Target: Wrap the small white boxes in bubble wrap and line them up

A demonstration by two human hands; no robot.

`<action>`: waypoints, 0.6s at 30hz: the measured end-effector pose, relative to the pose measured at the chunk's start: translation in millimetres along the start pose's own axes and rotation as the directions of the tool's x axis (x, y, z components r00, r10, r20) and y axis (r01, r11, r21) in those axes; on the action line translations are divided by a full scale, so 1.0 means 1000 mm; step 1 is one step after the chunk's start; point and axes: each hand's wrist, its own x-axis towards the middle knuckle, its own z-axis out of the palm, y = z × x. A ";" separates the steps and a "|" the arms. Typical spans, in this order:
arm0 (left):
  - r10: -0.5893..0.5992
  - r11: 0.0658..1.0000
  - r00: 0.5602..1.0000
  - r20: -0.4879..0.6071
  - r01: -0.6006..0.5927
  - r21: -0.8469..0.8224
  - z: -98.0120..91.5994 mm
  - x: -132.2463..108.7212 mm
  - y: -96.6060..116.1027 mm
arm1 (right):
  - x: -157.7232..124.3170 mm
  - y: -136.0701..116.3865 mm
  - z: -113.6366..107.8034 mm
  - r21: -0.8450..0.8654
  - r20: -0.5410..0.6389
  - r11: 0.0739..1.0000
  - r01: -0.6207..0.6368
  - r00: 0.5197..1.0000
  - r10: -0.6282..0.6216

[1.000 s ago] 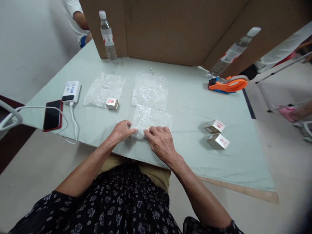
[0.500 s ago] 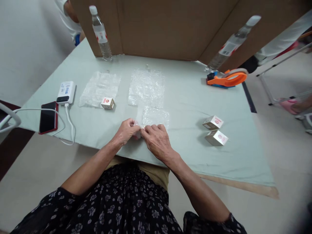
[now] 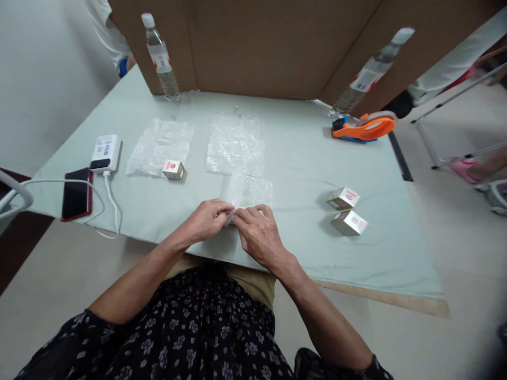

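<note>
My left hand point(image 3: 208, 219) and my right hand point(image 3: 257, 235) meet at the near edge of a small sheet of bubble wrap point(image 3: 249, 191), fingers pinched on its folded edge. Whatever lies inside the fold is hidden by my fingers. A larger bubble wrap sheet point(image 3: 236, 143) lies flat just beyond it. A small white box with a red mark point(image 3: 173, 169) stands on another clear sheet point(image 3: 158, 145) to the left. Two more small boxes point(image 3: 343, 197) point(image 3: 349, 222) lie to the right of my right hand.
On the green table cover point(image 3: 301, 169) are a red phone point(image 3: 76, 193) cabled to a white power bank point(image 3: 105, 153), an orange tape dispenser point(image 3: 362, 127) and two water bottles point(image 3: 160, 55) point(image 3: 366, 74). A cardboard screen point(image 3: 257, 47) stands behind. Another person's arm point(image 3: 114, 37) shows far left.
My hands have drawn together and rolled the near bubble wrap sheet up, so less of it lies flat. The view has shifted a little.
</note>
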 end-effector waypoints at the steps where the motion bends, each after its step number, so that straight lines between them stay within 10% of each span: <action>1: 0.053 0.992 0.998 -0.043 -0.047 0.114 0.005 0.000 -0.002 | 0.000 0.000 0.000 0.012 -0.006 1.000 -0.005 1.000 0.005; 6: 0.322 0.844 0.936 -0.141 -0.217 0.490 0.023 0.002 -0.012 | -0.021 0.003 -0.002 0.120 -0.225 0.991 -0.058 0.971 0.084; 9: 0.395 0.801 0.913 -0.103 -0.288 0.525 0.025 0.003 -0.012 | -0.047 0.006 0.002 0.231 -0.356 0.907 -0.353 0.837 0.416; 13: 0.393 0.794 0.913 -0.108 -0.277 0.541 0.030 0.001 -0.011 | -0.068 0.009 0.012 0.372 -0.108 0.634 -0.678 0.647 0.755; 18: 0.373 0.785 0.920 -0.117 -0.246 0.569 0.034 -0.004 -0.009 | -0.053 0.011 0.017 0.444 0.158 0.398 -0.803 0.507 0.847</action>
